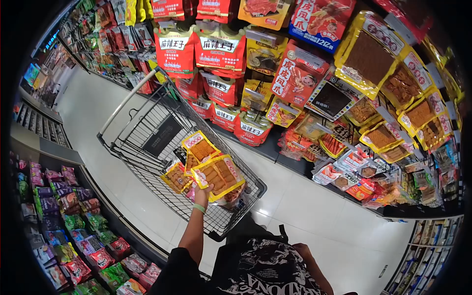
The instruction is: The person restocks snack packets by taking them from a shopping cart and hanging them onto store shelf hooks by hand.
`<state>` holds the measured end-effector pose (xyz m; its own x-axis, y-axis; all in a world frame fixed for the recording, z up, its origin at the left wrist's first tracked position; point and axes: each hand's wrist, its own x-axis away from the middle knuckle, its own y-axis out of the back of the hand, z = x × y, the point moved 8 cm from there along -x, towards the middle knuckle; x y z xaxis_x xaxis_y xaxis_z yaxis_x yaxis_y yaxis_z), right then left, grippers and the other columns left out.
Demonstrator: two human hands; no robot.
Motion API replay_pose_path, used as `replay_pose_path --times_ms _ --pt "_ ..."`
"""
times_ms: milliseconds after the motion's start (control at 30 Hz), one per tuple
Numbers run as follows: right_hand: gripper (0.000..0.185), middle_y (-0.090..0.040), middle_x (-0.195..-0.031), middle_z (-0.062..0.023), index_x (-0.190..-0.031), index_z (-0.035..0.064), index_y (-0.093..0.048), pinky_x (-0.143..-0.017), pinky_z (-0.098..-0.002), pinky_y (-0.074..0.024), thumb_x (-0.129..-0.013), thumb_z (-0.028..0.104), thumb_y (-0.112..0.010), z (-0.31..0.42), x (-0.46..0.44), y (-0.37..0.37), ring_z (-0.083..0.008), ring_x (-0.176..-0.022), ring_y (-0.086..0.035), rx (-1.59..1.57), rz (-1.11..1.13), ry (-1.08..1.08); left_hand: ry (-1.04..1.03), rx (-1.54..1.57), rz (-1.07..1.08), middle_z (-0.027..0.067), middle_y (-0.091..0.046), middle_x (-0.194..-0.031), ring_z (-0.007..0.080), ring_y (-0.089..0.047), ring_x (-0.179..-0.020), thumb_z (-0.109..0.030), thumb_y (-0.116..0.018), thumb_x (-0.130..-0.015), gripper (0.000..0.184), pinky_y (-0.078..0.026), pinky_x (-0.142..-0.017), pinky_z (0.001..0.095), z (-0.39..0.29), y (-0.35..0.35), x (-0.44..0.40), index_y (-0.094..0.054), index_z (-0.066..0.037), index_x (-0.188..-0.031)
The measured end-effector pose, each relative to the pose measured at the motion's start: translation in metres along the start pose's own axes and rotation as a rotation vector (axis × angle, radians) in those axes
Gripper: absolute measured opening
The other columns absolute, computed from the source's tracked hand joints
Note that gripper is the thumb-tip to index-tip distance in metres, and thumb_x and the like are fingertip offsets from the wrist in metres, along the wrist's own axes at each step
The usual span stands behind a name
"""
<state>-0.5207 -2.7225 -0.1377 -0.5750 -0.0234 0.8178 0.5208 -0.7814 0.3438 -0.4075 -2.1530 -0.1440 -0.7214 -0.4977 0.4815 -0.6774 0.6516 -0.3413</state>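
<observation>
My left hand (202, 194), with a pale green band at the wrist, is closed on the edge of a yellow snack packet (219, 177) with a clear window showing brown pieces. The packet is over the near end of a wire shopping cart (142, 169). Beside it in the cart lie another yellow packet (200, 148) and a smaller one (176, 179). My right hand (302, 250) is low beside the dark patterned shirt, and its fingers cannot be made out.
Hanging red bags (220, 51) and yellow packets (369, 53) fill the shelf ahead and to the right. At the lower left, a sloping shelf holds colourful snack bags (74, 222). White floor tiles (290, 196) run between the shelves. Another shelf (427, 250) stands at the lower right.
</observation>
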Motion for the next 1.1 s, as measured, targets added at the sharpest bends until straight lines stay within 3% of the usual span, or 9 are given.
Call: replay_pose_path --times_ms 100,267,367,467,533,667,833,967,1100 --pt "0.029 -0.067 -0.093 -0.0088 -0.109 0.0019 -0.065 -0.076 -0.0341 -0.0533 -0.086 0.020 -0.063 -0.013 -0.028 0.003 -0.0188 -0.088 -0.065 -0.279 0.021 -0.020 0.041 0.134 0.108 0.0095 -0.061 -0.114 0.0238 -0.061 -0.102 0.002 -0.063 -0.083 0.041 -0.051 -0.089 0.0391 -0.058 -0.021 0.057 -0.051 -0.001 -0.122" --pt "0.024 -0.065 -0.107 -0.0075 -0.113 0.0036 -0.063 -0.084 -0.0355 -0.0518 -0.091 0.013 -0.060 0.097 0.011 0.016 -0.0194 -0.099 -0.063 -0.536 0.070 0.255 0.000 0.122 0.423 0.0113 -0.058 -0.122 0.0270 -0.060 -0.108 0.002 -0.061 -0.081 0.054 -0.051 -0.093 0.0434 -0.115 -0.118 0.152 -0.043 -0.001 -0.131" --pt "0.034 -0.062 -0.119 -0.0076 -0.126 0.0061 -0.055 -0.092 -0.0318 -0.0489 -0.093 0.011 -0.060 0.167 0.075 0.016 -0.0170 -0.109 -0.059 -0.718 0.270 0.490 0.102 0.049 0.610 0.0099 -0.057 -0.123 0.0266 -0.059 -0.109 0.000 -0.064 -0.079 0.057 -0.049 -0.095 0.0447 -0.087 -0.187 0.205 -0.043 -0.001 -0.133" --pt "0.054 -0.052 -0.134 -0.0105 -0.142 0.0084 -0.036 -0.102 -0.0382 -0.0439 -0.092 0.003 -0.057 0.191 0.126 0.015 -0.0210 -0.123 -0.051 -1.156 0.469 0.621 0.181 -0.064 0.786 0.0068 -0.060 -0.115 0.0181 -0.061 -0.100 0.006 -0.068 -0.078 0.049 -0.052 -0.087 0.0332 -0.019 -0.230 0.245 -0.051 -0.002 -0.123" --pt "0.051 -0.052 -0.133 -0.0103 -0.137 0.0068 -0.041 -0.104 -0.0450 -0.0417 -0.090 0.002 -0.060 0.177 0.130 0.022 -0.0265 -0.124 -0.050 -1.384 0.296 0.602 0.085 -0.438 0.956 0.0054 -0.061 -0.116 0.0150 -0.059 -0.103 0.001 -0.074 -0.078 0.053 -0.050 -0.090 0.0312 0.008 -0.254 0.283 -0.050 -0.001 -0.125" --pt "0.053 -0.054 -0.129 -0.0090 -0.132 0.0063 -0.045 -0.104 -0.0434 -0.0417 -0.084 -0.001 -0.065 0.128 0.141 0.052 -0.0243 -0.119 -0.052 -1.630 -0.010 0.507 0.095 -0.542 1.167 0.0064 -0.060 -0.119 0.0157 -0.058 -0.107 -0.003 -0.073 -0.081 0.051 -0.048 -0.093 0.0314 0.040 -0.280 0.339 -0.050 0.000 -0.127" --pt "0.055 -0.057 -0.124 -0.0099 -0.131 0.0044 -0.046 -0.097 -0.0397 -0.0467 -0.081 -0.006 -0.066 0.093 0.164 0.090 -0.0238 -0.111 -0.057 -1.494 -0.302 0.573 0.412 -0.664 1.225 0.0051 -0.061 -0.114 0.0122 -0.059 -0.102 -0.007 -0.069 -0.087 0.048 -0.049 -0.089 0.0285 0.042 -0.283 0.337 -0.048 -0.001 -0.129" --pt "0.053 -0.059 -0.121 -0.0096 -0.129 0.0015 -0.048 -0.096 -0.0375 -0.0469 -0.080 -0.005 -0.068 0.106 0.166 0.110 -0.0222 -0.110 -0.058 -1.353 -0.234 0.632 0.188 -0.690 1.231 0.0043 -0.064 -0.105 0.0079 -0.058 -0.093 -0.014 -0.058 -0.095 0.040 -0.047 -0.077 0.0224 0.018 -0.306 0.313 -0.047 -0.003 -0.131" --pt "0.056 -0.059 -0.121 -0.0091 -0.130 0.0009 -0.047 -0.096 -0.0360 -0.0466 -0.079 -0.003 -0.070 0.136 0.168 0.127 -0.0207 -0.111 -0.057 -1.221 -0.183 0.705 0.091 -0.692 1.220 0.0033 -0.064 -0.103 0.0073 -0.058 -0.095 -0.013 -0.055 -0.097 0.035 -0.047 -0.082 0.0234 -0.002 -0.349 0.315 -0.049 -0.002 -0.130"
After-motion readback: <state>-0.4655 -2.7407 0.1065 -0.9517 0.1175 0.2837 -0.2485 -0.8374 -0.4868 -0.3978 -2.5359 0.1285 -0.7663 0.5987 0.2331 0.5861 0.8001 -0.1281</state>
